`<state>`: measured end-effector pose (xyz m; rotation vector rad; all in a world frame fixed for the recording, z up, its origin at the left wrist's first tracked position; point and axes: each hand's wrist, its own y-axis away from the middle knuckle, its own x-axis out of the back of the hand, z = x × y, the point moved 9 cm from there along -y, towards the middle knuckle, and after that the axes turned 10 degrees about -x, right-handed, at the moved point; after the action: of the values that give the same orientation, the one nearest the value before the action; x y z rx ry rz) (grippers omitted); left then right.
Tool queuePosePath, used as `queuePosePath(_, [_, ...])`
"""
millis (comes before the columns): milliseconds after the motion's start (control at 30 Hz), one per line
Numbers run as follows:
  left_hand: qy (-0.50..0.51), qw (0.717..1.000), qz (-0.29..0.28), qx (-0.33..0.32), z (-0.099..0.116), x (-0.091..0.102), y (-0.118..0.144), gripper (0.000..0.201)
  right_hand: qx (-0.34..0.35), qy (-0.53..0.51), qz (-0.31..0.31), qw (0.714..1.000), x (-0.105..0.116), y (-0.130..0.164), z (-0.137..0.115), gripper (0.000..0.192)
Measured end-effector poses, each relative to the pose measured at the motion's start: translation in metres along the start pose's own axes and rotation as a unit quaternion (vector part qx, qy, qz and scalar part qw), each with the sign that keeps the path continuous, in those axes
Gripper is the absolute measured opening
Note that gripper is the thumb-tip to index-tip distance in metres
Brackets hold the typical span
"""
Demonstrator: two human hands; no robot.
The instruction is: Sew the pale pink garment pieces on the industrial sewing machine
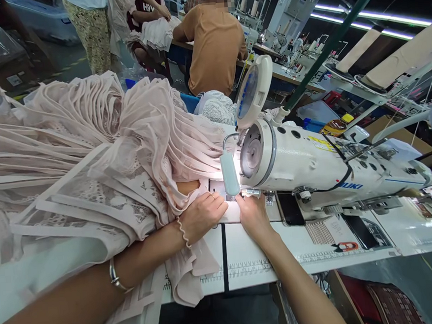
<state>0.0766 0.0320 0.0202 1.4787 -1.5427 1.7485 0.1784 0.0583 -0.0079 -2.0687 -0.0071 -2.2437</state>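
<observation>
My left hand [205, 213] is closed, its curled fingers on pale pink fabric [233, 213] at the needle area. My right hand [255, 217] comes from the other side, its fingers closed at the fabric's edge under the head of a white sewing machine [292, 151]. Its fingertips are partly hidden. A small pale green lamp [229, 173] hangs over the gap between my hands and covers the needle. Left of the machine, a big heap of pale pink lace garments [98, 121] lies around my left forearm, and some cloth drapes over the table's front edge.
On the table [244, 254], a dark phone [291, 209] lies beside the machine, with orange-handled snips [345, 246] further right. A round magnifier [254, 92] stands above the machine head. A seated person in a brown shirt [213, 43] and other people are beyond. Thread cones [408, 52] stand upper right.
</observation>
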Motion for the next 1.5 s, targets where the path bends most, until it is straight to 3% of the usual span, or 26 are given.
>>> queuePosePath(533, [-0.006, 1.0, -0.028, 0.008, 0.0, -0.005, 0.001, 0.024, -0.018, -0.045, 0.015, 0.999, -0.003, -0.004, 0.006, 0.047])
queuePosePath(733, [0.002, 0.997, -0.068, 0.024, -0.003, -0.014, 0.002, 0.013, 0.001, -0.069, -0.033, 0.997, -0.009, -0.006, -0.002, 0.034])
queuePosePath(800, [-0.003, 0.998, -0.062, 0.019, -0.002, -0.015, 0.003, 0.013, -0.039, -0.064, -0.002, 0.997, -0.006, -0.007, 0.01, 0.034])
queuePosePath(900, [-0.011, 0.998, -0.055, 0.03, -0.005, -0.018, 0.004, 0.013, -0.126, -0.03, 0.106, 0.986, 0.009, 0.0, 0.041, 0.037])
queuePosePath(967, [-0.005, 0.997, -0.066, 0.047, -0.008, -0.022, 0.004, 0.008, -0.135, -0.008, 0.168, 0.976, 0.019, 0.011, 0.054, 0.036])
queuePosePath(1033, [0.002, 0.995, -0.08, 0.052, -0.008, -0.025, 0.003, 0.005, -0.092, 0.006, 0.186, 0.978, 0.019, 0.021, 0.054, 0.032])
queuePosePath(1167, [-0.026, 0.994, -0.101, 0.033, 0.006, -0.029, -0.001, 0.013, -0.021, -0.024, 0.195, 0.98, 0.012, 0.037, 0.039, 0.031])
queuePosePath(1267, [-0.054, 0.995, -0.07, -0.047, 0.047, -0.026, -0.006, 0.019, 0.031, -0.089, 0.215, 0.972, 0.015, 0.044, 0.022, 0.027])
queuePosePath(1367, [-0.072, 0.993, -0.016, -0.09, 0.082, -0.018, -0.009, 0.021, 0.02, -0.085, 0.234, 0.968, 0.02, 0.042, 0.019, 0.029])
queuePosePath(1433, [-0.066, 0.994, -0.023, -0.087, 0.085, -0.018, -0.009, 0.021, 0.004, -0.045, 0.24, 0.97, 0.022, 0.04, 0.022, 0.03])
queuePosePath(1500, [-0.059, 0.995, -0.058, -0.055, 0.071, -0.021, -0.008, 0.021, 0.008, -0.019, 0.253, 0.967, 0.023, 0.042, 0.021, 0.03])
